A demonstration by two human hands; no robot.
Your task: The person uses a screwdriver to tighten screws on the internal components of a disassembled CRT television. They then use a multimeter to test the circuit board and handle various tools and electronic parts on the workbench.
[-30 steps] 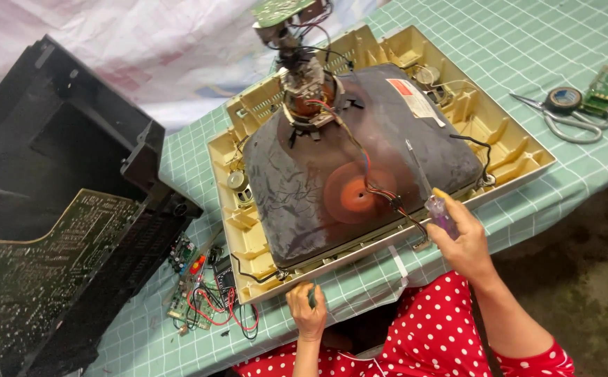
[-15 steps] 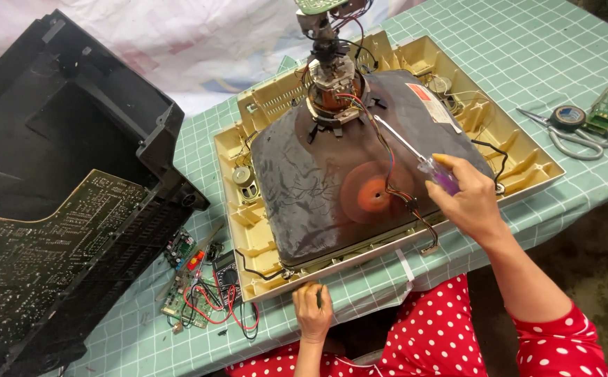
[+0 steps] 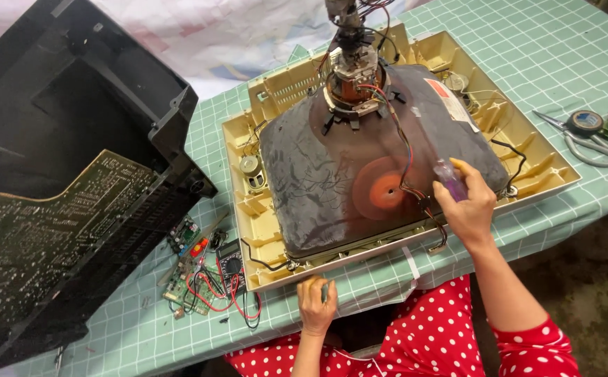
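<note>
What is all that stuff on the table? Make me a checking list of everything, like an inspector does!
Surface: table under a green checked cloth.
Job's things: grey picture tube lying face down in a cream front frame; purple-handled screwdriver.
Clutter: multimeter, small circuit boards, scissors, tape roll.
Hands: right hand holds the screwdriver against the tube's side; left hand is closed around a small object at the table's near edge.
Cables: red and black wires run down from the tube's neck; meter leads lie tangled.
Surroundings: black back cover with a large circuit board at left; white sheet behind.
</note>
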